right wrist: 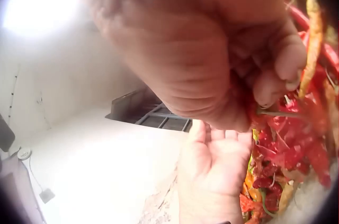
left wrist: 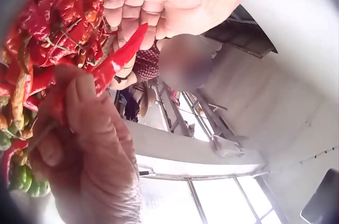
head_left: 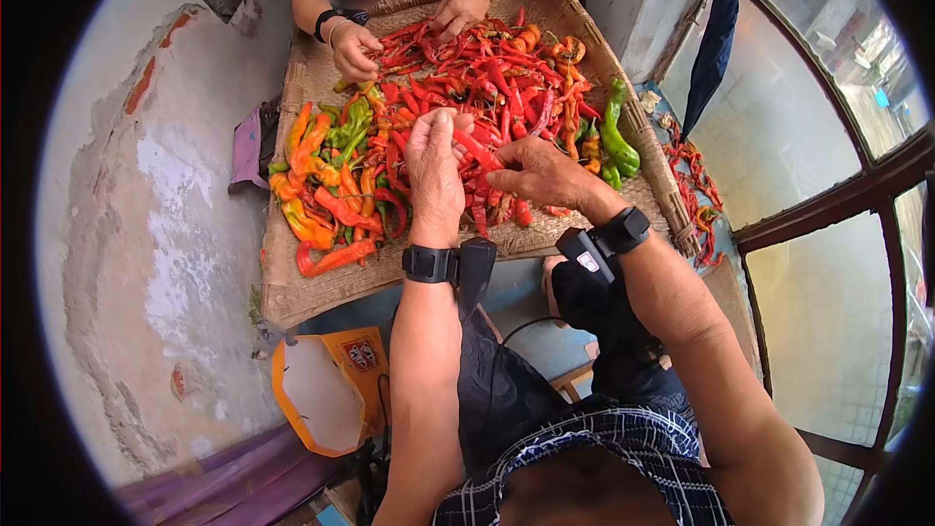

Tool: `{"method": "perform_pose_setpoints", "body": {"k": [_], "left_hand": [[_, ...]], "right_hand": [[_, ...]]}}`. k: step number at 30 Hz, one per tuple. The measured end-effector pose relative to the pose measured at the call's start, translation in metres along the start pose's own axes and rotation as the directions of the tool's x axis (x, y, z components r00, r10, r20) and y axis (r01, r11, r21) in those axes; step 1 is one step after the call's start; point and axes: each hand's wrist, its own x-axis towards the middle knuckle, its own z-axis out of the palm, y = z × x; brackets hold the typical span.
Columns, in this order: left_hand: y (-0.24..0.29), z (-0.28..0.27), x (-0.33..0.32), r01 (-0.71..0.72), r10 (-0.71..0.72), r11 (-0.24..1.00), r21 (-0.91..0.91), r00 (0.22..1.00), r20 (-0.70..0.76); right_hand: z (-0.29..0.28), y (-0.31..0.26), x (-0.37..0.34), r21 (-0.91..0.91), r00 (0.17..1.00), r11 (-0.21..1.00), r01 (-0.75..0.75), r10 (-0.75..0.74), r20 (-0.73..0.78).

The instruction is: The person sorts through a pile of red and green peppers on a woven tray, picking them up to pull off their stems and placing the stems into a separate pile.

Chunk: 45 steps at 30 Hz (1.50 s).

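Note:
A red chili pepper point(head_left: 475, 149) point(left wrist: 121, 58) is pinched near its stem end between the thumb and fingers of my right hand point(head_left: 555, 175) point(left wrist: 92, 144). Its pointed tip faces my left hand point(head_left: 435, 170) point(right wrist: 214, 168) and overlaps those fingers in the left wrist view. My left palm is turned up, with the fingers loosely bent around nothing. Under both hands lies a heap of red peppers point(head_left: 506, 88) on a woven tray point(head_left: 287, 302). Orange peppers point(head_left: 310, 151) and green ones point(head_left: 353, 127) lie to the left, and a big green pepper point(head_left: 616, 136) sits at the right.
Across the tray, another person's two hands point(head_left: 355, 51) point(head_left: 463, 10) are at the heap. A yellow box point(head_left: 365, 370) stands below the tray's near left corner. More red peppers point(head_left: 696, 180) lie on the window ledge, near a hanging dark umbrella point(head_left: 716, 39).

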Motion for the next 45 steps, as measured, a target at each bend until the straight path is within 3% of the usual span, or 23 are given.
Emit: {"method": "perform_pose_setpoints", "body": {"k": [2, 4, 6, 7, 8, 12, 15, 17, 18, 20, 21, 24, 27, 29, 30, 32, 34, 36, 37, 38, 40, 41, 45], "left_hand": [[0.006, -0.003, 0.003, -0.057, 0.060, 0.998, 0.032, 0.989, -0.132], [0.007, -0.007, 0.006, -0.091, 0.106, 0.990, 0.108, 0.984, -0.142], [0.004, -0.009, 0.005, -0.029, 0.038, 0.957, 0.289, 0.999, -0.026], [0.002, -0.007, 0.003, -0.055, 0.053, 0.933, 0.355, 0.998, 0.016], [-0.001, -0.005, 0.003, -0.041, 0.034, 0.917, 0.398, 0.999, 0.024], [-0.006, -0.001, 0.005, -0.069, 0.063, 0.887, 0.456, 0.998, 0.028], [-0.007, -0.004, 0.009, -0.106, 0.088, 0.821, 0.561, 0.994, 0.060], [-0.008, -0.008, 0.010, -0.113, 0.096, 0.794, 0.597, 0.994, 0.060], [-0.009, -0.011, 0.013, -0.109, 0.092, 0.796, 0.595, 0.994, 0.059], [-0.012, -0.014, 0.018, -0.195, 0.198, 0.712, 0.675, 0.977, 0.074], [-0.014, -0.013, 0.019, -0.246, 0.278, 0.709, 0.661, 0.959, 0.059], [-0.012, -0.016, 0.020, -0.216, 0.246, 0.703, 0.677, 0.968, 0.053], [-0.013, -0.018, 0.017, -0.245, 0.245, 0.713, 0.656, 0.965, 0.094], [-0.011, -0.015, 0.014, -0.231, 0.235, 0.707, 0.668, 0.968, 0.086], [-0.010, -0.012, 0.011, -0.214, 0.221, 0.705, 0.676, 0.972, 0.078], [-0.008, -0.007, 0.005, -0.216, 0.185, 0.728, 0.651, 0.976, 0.116], [-0.001, 0.006, -0.002, -0.221, 0.165, 0.757, 0.616, 0.975, 0.147], [0.002, 0.018, -0.010, -0.042, -0.024, 0.940, 0.338, 0.982, 0.189], [-0.008, 0.011, -0.005, 0.002, -0.062, 0.937, 0.349, 0.985, 0.162], [-0.011, 0.005, -0.005, 0.013, -0.074, 0.934, 0.357, 0.985, 0.158], [-0.008, 0.002, -0.002, 0.110, -0.143, 0.978, 0.179, 0.973, 0.180], [-0.004, -0.001, -0.002, 0.125, -0.163, 0.967, 0.223, 0.973, 0.162], [-0.009, -0.013, 0.003, 0.030, -0.063, 0.955, 0.295, 0.993, 0.104]], "right_hand": [[-0.014, 0.002, 0.004, -0.048, 0.998, 0.997, 0.058, -0.058, 0.000], [-0.034, -0.003, 0.018, -0.006, 0.995, 1.000, -0.030, 0.030, -0.094], [-0.044, 0.004, 0.045, 0.221, 0.864, 0.959, 0.177, -0.043, -0.502], [-0.051, 0.008, 0.056, -0.089, 0.763, 0.995, 0.048, -0.094, -0.639], [-0.045, 0.014, 0.060, -0.086, 0.763, 0.995, 0.050, -0.093, -0.640], [-0.007, 0.036, 0.079, -0.440, 0.815, 0.890, -0.116, -0.168, -0.554], [0.006, 0.042, 0.083, -0.453, 0.811, 0.879, -0.150, -0.153, -0.564], [0.009, 0.049, 0.082, -0.508, 0.922, 0.855, -0.108, -0.105, -0.373], [0.010, 0.044, 0.077, -0.509, 0.923, 0.854, -0.111, -0.101, -0.371], [0.015, 0.036, 0.061, -0.519, 0.970, 0.854, -0.021, -0.110, -0.219], [0.015, 0.028, 0.055, -0.582, 0.982, 0.812, -0.045, -0.071, -0.175], [0.004, 0.006, 0.029, -0.630, 0.993, 0.770, -0.105, 0.045, -0.111], [-0.008, 0.005, 0.014, -0.481, 0.946, 0.864, -0.148, -0.018, -0.324], [-0.013, 0.017, 0.013, -0.319, 0.841, 0.947, -0.048, -0.134, -0.524], [-0.013, 0.018, 0.012, -0.308, 0.838, 0.950, -0.056, -0.123, -0.532], [-0.010, 0.020, 0.011, -0.023, 0.781, 1.000, 0.009, -0.021, -0.625], [-0.005, 0.019, 0.014, 0.016, 0.822, 0.985, 0.174, -0.136, -0.553], [-0.001, 0.014, 0.016, 0.074, 0.879, 0.954, 0.290, -0.235, -0.414], [-0.002, 0.009, 0.013, 0.036, 0.912, 0.956, 0.291, -0.266, -0.313], [0.002, 0.012, 0.012, 0.048, 0.914, 0.958, 0.284, -0.256, -0.314], [0.001, 0.007, 0.014, -0.021, 0.921, 0.944, 0.329, -0.326, -0.213], [-0.005, 0.006, 0.008, -0.093, 0.933, 0.954, 0.284, -0.297, -0.202], [-0.021, 0.013, 0.000, -0.109, 0.973, 0.977, 0.185, -0.198, -0.122]]}}
